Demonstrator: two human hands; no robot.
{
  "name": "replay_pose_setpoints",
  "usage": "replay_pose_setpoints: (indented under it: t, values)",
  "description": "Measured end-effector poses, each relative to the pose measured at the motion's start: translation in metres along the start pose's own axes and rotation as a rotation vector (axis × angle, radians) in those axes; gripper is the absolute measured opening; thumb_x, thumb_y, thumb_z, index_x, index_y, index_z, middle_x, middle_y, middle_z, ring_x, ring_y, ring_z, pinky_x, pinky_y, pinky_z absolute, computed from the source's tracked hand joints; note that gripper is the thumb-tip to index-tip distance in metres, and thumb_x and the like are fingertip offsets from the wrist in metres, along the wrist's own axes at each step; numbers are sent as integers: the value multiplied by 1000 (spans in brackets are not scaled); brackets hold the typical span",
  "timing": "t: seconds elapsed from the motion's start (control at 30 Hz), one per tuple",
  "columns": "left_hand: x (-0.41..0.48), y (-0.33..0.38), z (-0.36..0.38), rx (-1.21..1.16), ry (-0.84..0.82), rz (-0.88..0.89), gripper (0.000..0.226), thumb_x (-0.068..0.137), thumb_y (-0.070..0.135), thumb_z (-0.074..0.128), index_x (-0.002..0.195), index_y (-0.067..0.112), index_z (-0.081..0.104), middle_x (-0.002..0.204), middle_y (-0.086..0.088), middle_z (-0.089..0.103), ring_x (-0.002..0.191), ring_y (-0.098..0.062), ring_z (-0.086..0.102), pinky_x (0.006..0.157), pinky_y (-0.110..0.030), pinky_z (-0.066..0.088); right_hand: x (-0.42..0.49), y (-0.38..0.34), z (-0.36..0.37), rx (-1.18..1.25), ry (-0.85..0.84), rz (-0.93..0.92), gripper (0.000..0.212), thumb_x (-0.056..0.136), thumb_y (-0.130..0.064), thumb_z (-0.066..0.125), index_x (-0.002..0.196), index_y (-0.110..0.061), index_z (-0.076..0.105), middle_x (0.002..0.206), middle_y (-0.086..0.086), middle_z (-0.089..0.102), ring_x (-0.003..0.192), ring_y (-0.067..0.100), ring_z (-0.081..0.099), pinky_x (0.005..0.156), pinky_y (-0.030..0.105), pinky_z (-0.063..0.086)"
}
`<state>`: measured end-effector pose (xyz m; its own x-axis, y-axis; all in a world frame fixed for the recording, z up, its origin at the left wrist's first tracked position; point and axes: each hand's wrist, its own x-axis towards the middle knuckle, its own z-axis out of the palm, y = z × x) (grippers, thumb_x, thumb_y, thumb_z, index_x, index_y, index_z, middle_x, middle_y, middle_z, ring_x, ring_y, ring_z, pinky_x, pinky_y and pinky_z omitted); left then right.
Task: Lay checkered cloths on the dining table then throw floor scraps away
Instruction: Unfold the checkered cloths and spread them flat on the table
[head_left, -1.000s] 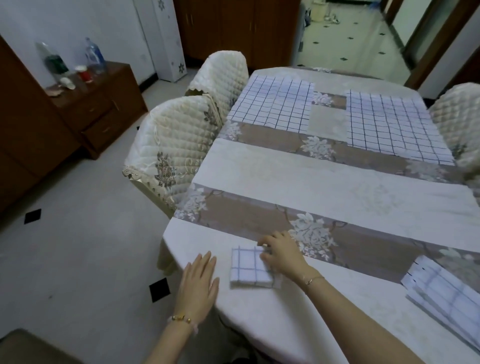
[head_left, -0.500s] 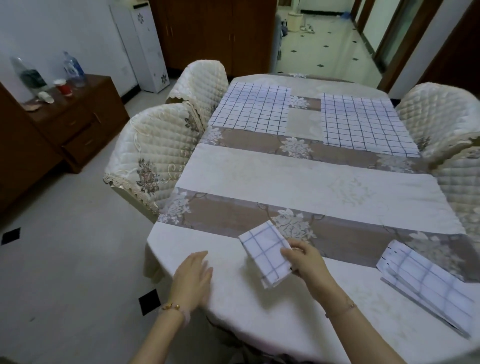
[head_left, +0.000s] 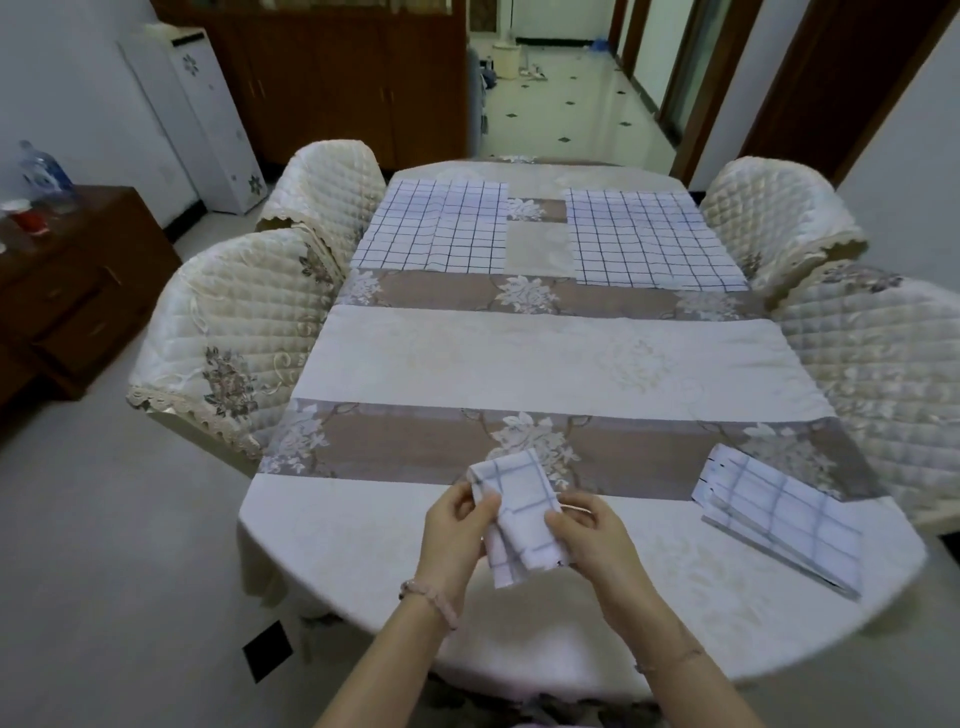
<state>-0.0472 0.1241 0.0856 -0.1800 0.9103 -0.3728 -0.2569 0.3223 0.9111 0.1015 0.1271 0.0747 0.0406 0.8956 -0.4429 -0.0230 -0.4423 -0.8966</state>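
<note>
I see the folded cloth (head_left: 519, 512) above the table (head_left: 519, 364). My left hand (head_left: 457, 525) and right hand (head_left: 589, 535) pinch its opposite edges.

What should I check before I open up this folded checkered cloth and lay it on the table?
1. Left-hand grip on the folded cloth: ok, fingers pinch its left edge.
2. Right-hand grip on it: ok.
3. Cloth opened out: not ok, it is folded.
4. Bare space on the table in front: ok.
5. Far left cloth and far right cloth lie flat: ok.
6. Floor scraps found: cannot tell, none show.
</note>
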Motion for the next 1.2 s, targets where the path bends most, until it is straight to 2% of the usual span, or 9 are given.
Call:
replay_pose_setpoints:
  t: [0.1, 0.17, 0.4, 0.63, 0.73, 0.83, 0.93, 1.03, 1.2]
  values:
    - [-1, -2, -1, 219, 44, 164, 15, 89, 10, 58, 87, 23, 66, 89, 1, 71, 88, -16, 66, 71, -25, 56, -6, -4, 1, -300, 146, -213, 36, 89, -18, 61, 124, -24, 53, 120, -9, 55, 110, 11, 53, 86, 23, 43]
    - [-5, -3, -2, 336, 27, 263, 16, 88, 12, 59, 88, 26, 66, 86, 5, 71, 83, -7, 65, 70, -20, 53, -11, -13, 6, -254, 80, -271, 26, 90, -19, 60, 112, -32, 59, 114, -15, 61, 108, 7, 57, 82, 13, 45]
    - [-17, -6, 3, 339, -77, 282, 14, 85, 25, 67, 96, 32, 62, 101, 14, 67, 99, 10, 59, 74, -9, 50, -17, -33, 24, 109, -158, -39, 26, 91, -28, 60, 105, -7, 67, 108, 17, 68, 102, 24, 68, 86, 35, 58]
    - [-17, -8, 1, 285, -120, 210, 25, 81, 26, 71, 103, 24, 59, 106, 11, 67, 103, 1, 62, 86, -23, 54, -11, -31, 20, 149, -166, 10, 19, 88, -12, 61, 95, 5, 64, 89, 15, 69, 86, 26, 70, 72, 25, 58]
    - [-14, -7, 3, 267, -64, 209, 15, 85, 25, 67, 98, 23, 60, 98, 12, 67, 94, 2, 64, 74, -18, 53, -9, -30, 17, 114, -162, 8, 9, 87, -6, 58, 87, -3, 66, 89, 14, 72, 87, 26, 71, 77, 29, 59]
    - [-7, -5, -1, 335, 60, 258, 11, 90, 18, 57, 80, 17, 59, 71, 9, 63, 63, -4, 58, 54, -11, 43, -5, -30, 10, 59, -142, 3, 15, 88, -4, 54, 79, -9, 65, 80, 10, 66, 75, 19, 65, 82, 31, 59]
    - [5, 2, -17, 343, 166, 258, 27, 92, 16, 54, 65, 14, 47, 58, 6, 39, 56, -10, 34, 52, -23, 30, 4, -33, -6, 52, -86, -12, 18, 90, -3, 50, 80, -9, 64, 70, 4, 60, 61, 11, 57, 62, 18, 55]
    - [17, 6, -34, 317, 160, 215, 30, 93, 18, 53, 67, 7, 43, 63, -1, 33, 61, -11, 30, 59, -29, 25, 12, -33, -25, -12, -30, -24, 17, 91, -7, 52, 82, -10, 67, 63, -4, 61, 49, 1, 55, 47, 13, 46]
    - [25, 1, -40, 322, 112, 141, 29, 94, 24, 52, 67, 14, 45, 65, -3, 38, 63, -16, 34, 59, -28, 29, 17, -24, -35, -24, -93, 71, 16, 93, -21, 55, 97, -18, 70, 84, -3, 73, 73, 12, 65, 62, 24, 53]
